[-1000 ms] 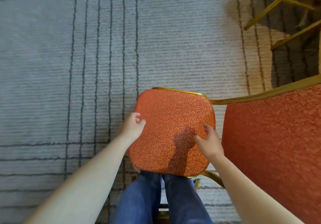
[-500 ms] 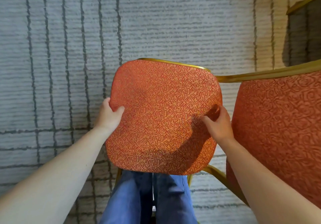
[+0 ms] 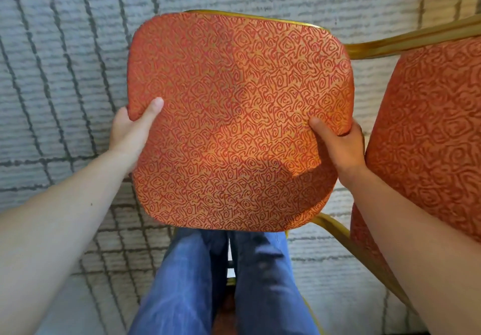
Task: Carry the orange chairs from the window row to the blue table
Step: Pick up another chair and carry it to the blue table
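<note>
An orange chair (image 3: 234, 116) with swirl-patterned padding and a gold frame fills the middle of the head view, its padded panel facing me above my legs. My left hand (image 3: 132, 131) grips the panel's left edge, thumb on the front. My right hand (image 3: 338, 144) grips its right edge, thumb on the padding, fingers hidden behind. The chair's legs are hidden under the panel. The blue table is out of view.
A second orange chair (image 3: 429, 137) with a gold frame bar (image 3: 416, 38) stands close on the right, almost touching my right hand. Grey carpet (image 3: 65, 61) with dark grid lines lies all around. My blue-jeaned legs (image 3: 221, 282) are below.
The chair's panel has come up and closer to me, looking much larger. Both hands have shifted up along its side edges with it.
</note>
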`<move>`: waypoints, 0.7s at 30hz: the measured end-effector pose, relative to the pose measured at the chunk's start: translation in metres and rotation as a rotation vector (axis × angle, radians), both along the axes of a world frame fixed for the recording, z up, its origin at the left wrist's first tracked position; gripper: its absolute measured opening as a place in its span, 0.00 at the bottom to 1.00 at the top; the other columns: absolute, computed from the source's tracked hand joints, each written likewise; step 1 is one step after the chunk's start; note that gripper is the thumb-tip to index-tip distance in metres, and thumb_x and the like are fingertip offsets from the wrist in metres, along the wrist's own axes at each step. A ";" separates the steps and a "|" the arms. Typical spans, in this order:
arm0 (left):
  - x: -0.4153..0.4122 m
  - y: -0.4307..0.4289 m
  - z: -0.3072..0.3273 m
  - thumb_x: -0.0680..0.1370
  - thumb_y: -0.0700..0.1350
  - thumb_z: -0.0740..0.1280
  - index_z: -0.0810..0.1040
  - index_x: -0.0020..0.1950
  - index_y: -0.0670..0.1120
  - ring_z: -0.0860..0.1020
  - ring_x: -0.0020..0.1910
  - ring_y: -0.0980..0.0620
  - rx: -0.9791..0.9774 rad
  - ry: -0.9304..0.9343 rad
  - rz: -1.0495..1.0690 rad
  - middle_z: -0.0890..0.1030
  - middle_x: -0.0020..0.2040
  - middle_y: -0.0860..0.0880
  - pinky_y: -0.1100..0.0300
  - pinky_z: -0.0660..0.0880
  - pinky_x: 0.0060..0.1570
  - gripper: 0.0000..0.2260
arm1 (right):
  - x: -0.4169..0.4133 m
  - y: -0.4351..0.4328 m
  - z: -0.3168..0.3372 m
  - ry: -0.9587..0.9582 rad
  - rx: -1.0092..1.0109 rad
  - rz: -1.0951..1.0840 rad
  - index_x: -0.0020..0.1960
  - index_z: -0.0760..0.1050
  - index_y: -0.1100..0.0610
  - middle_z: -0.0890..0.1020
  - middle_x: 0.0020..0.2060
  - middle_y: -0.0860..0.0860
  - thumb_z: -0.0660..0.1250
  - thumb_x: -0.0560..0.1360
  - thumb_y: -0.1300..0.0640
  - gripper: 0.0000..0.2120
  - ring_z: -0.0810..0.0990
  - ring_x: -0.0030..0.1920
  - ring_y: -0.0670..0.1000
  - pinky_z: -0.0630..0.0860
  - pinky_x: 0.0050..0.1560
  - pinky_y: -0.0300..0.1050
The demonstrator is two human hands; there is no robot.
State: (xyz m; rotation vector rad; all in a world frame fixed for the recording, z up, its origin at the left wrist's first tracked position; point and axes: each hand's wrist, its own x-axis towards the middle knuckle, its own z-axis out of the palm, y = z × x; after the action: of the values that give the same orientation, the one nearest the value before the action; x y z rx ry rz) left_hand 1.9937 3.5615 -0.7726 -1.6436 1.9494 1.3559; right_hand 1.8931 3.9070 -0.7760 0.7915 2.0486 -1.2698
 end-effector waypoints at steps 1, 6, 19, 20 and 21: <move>0.000 0.000 -0.002 0.66 0.66 0.72 0.79 0.59 0.50 0.81 0.46 0.55 -0.007 0.003 0.022 0.82 0.49 0.53 0.62 0.76 0.47 0.28 | 0.002 0.001 -0.002 -0.007 -0.022 -0.013 0.59 0.78 0.51 0.84 0.49 0.43 0.78 0.69 0.52 0.20 0.83 0.47 0.40 0.79 0.48 0.35; -0.002 0.002 -0.008 0.74 0.59 0.69 0.77 0.57 0.51 0.75 0.37 0.66 -0.015 -0.013 0.057 0.78 0.42 0.58 0.76 0.71 0.31 0.17 | 0.000 0.002 -0.013 -0.125 -0.100 -0.181 0.58 0.80 0.52 0.86 0.50 0.47 0.77 0.69 0.44 0.21 0.85 0.52 0.49 0.81 0.52 0.43; -0.004 -0.005 -0.010 0.74 0.61 0.68 0.76 0.47 0.53 0.75 0.34 0.68 0.089 -0.072 0.036 0.77 0.41 0.60 0.75 0.72 0.32 0.13 | -0.005 0.003 -0.010 -0.274 -0.108 -0.170 0.61 0.79 0.52 0.86 0.50 0.48 0.75 0.67 0.36 0.29 0.86 0.50 0.50 0.80 0.53 0.47; -0.004 -0.006 -0.009 0.73 0.62 0.68 0.77 0.46 0.52 0.76 0.36 0.66 0.090 -0.074 0.041 0.78 0.41 0.59 0.72 0.74 0.37 0.14 | -0.005 0.003 -0.009 -0.279 -0.106 -0.172 0.62 0.79 0.52 0.86 0.50 0.49 0.75 0.66 0.36 0.31 0.86 0.50 0.50 0.80 0.53 0.47; -0.003 -0.008 -0.010 0.72 0.63 0.69 0.77 0.47 0.52 0.78 0.39 0.63 0.089 -0.077 0.043 0.79 0.42 0.57 0.68 0.74 0.43 0.16 | -0.005 0.002 -0.008 -0.278 -0.105 -0.176 0.63 0.78 0.53 0.86 0.50 0.49 0.75 0.66 0.36 0.31 0.86 0.50 0.50 0.80 0.51 0.46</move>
State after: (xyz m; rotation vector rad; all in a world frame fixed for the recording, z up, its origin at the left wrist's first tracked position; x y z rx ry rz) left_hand 1.9907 3.5535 -0.7830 -1.6793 1.7945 1.3537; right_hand 1.8880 3.9094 -0.7839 1.0540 1.7092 -1.2701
